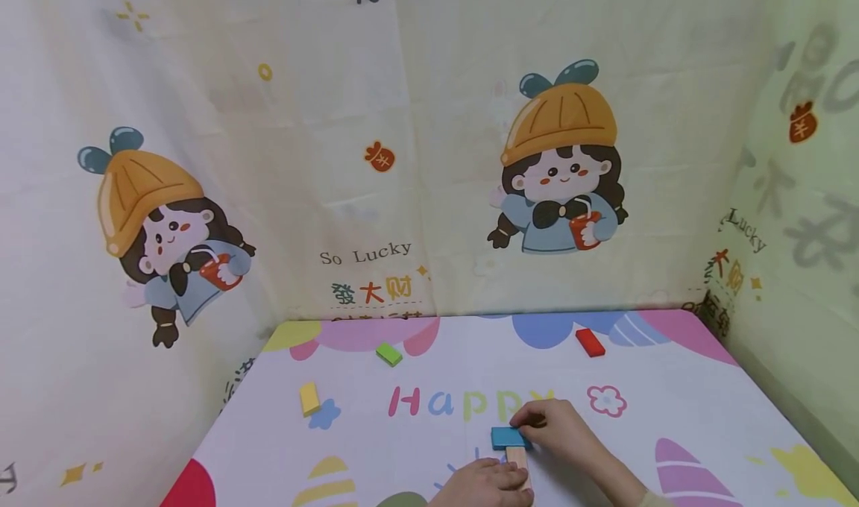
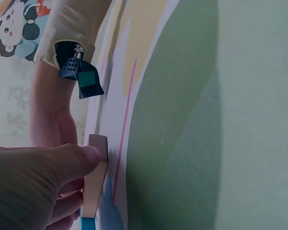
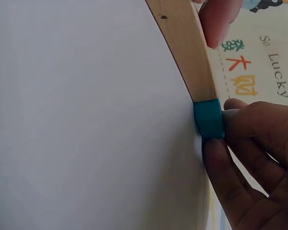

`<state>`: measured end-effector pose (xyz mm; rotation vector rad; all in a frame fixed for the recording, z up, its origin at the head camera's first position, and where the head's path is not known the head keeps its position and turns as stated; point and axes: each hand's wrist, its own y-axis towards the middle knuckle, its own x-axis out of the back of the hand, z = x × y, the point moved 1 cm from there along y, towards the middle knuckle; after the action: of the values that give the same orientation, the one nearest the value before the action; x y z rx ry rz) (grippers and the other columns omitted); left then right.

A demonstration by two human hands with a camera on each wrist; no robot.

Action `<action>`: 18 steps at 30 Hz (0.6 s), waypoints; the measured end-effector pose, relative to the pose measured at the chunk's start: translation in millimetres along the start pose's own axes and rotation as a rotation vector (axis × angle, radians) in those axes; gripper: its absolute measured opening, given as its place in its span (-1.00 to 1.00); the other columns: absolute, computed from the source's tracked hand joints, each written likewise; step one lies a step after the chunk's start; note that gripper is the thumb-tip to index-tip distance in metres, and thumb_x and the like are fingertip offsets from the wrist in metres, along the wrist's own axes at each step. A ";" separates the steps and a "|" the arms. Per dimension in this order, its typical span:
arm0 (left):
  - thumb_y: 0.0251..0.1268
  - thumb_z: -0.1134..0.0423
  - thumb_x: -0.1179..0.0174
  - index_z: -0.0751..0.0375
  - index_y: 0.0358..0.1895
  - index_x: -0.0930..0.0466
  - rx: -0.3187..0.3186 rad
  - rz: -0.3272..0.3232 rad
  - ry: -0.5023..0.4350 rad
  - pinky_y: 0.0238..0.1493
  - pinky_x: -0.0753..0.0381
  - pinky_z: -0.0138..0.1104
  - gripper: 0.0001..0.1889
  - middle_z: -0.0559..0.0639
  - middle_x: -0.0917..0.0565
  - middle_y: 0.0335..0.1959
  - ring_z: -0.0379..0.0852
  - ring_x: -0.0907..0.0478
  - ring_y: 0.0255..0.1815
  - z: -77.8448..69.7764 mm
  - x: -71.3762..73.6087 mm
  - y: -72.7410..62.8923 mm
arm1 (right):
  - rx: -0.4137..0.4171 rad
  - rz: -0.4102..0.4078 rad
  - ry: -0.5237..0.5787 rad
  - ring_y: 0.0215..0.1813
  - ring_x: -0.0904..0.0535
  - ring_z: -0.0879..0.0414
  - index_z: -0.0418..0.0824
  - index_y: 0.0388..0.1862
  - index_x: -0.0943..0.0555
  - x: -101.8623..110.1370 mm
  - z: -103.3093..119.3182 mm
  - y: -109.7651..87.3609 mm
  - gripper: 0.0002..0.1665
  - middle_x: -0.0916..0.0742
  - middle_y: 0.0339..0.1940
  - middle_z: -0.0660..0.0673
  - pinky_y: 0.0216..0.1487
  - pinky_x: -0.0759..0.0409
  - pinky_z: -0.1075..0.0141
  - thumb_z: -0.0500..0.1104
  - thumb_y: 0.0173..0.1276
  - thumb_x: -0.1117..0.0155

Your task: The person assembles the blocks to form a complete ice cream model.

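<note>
A blue wooden block (image 1: 506, 438) lies crosswise on the printed tabletop, against the far end of a long plain wooden block (image 1: 516, 456). Together they form a T shape. My right hand (image 1: 562, 431) pinches the blue block at its right end, its thumb and fingertips close around the teal end face (image 3: 210, 117) in the right wrist view. My left hand (image 1: 485, 485) holds the plain block near its closer end. In the left wrist view the thumb (image 2: 89, 155) presses along the pale wood (image 2: 94, 189), with curled fingers behind it.
A yellow block (image 1: 309, 399) and a green block (image 1: 389, 354) lie at the left of the table (image 1: 691, 395). Toward the back right lies a red block (image 1: 590, 342). Printed cloth (image 1: 443, 194) hangs behind and along both sides.
</note>
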<state>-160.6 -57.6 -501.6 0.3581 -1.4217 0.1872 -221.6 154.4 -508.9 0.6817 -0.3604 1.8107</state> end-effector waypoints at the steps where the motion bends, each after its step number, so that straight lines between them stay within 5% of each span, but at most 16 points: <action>1: 0.60 -0.08 -0.05 -0.13 0.27 -0.68 0.002 0.005 -0.011 0.32 -0.44 -0.51 -0.63 -0.21 -0.68 0.27 -0.37 -0.58 0.29 2.3 -8.8 0.0 | -0.005 0.001 -0.006 -0.23 -0.66 0.29 -0.03 -0.30 -0.79 0.0 -0.5 -0.4 -0.92 -0.80 -0.32 0.08 -0.16 -0.64 0.41 -0.23 0.31 -0.46; 7: 0.65 -0.21 0.13 -0.22 0.42 -0.53 0.016 0.071 -0.081 0.44 -0.35 -0.44 -0.51 -0.27 -0.54 0.42 -0.39 -0.41 0.45 20.1 -76.2 -0.4 | -0.011 -0.001 0.003 -0.24 -0.65 0.26 -0.02 -0.30 -0.79 0.0 -0.6 -0.7 -0.90 -0.80 -0.30 0.08 -0.18 -0.62 0.41 -0.25 0.29 -0.46; 9: 0.65 -0.24 0.19 -0.26 0.45 -0.50 0.016 0.085 -0.082 0.47 -0.32 -0.43 -0.49 -0.29 -0.52 0.44 -0.40 -0.37 0.48 22.6 -84.5 -0.4 | -0.011 -0.001 0.002 -0.24 -0.65 0.27 -0.03 -0.30 -0.79 -0.2 -0.3 -0.9 -0.89 -0.80 -0.30 0.07 -0.18 -0.62 0.41 -0.26 0.29 -0.46; 13: 0.64 -0.24 0.16 -0.24 0.43 -0.52 0.022 0.100 -0.098 0.45 -0.34 -0.44 -0.50 -0.29 -0.54 0.42 -0.41 -0.39 0.45 19.8 -71.5 0.7 | -0.014 -0.013 -0.010 -0.24 -0.65 0.26 -0.02 -0.29 -0.80 0.3 -1.0 -0.8 -0.91 -0.80 -0.28 0.09 -0.19 -0.62 0.41 -0.23 0.31 -0.46; 18: 0.60 -0.18 0.00 -0.15 0.39 -0.58 0.039 0.139 -0.141 0.42 -0.39 -0.45 -0.52 -0.25 -0.59 0.37 -0.39 -0.46 0.42 8.6 -24.2 3.0 | -0.085 -0.089 -0.048 -0.21 -0.65 0.22 0.00 -0.25 -0.80 6.0 -4.6 -0.8 -0.92 -0.80 -0.23 0.11 -0.17 -0.62 0.39 -0.20 0.33 -0.47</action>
<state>-173.1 -55.7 -524.2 0.3092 -1.5848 0.3082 -223.4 161.7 -508.9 0.6721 -0.4303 1.6872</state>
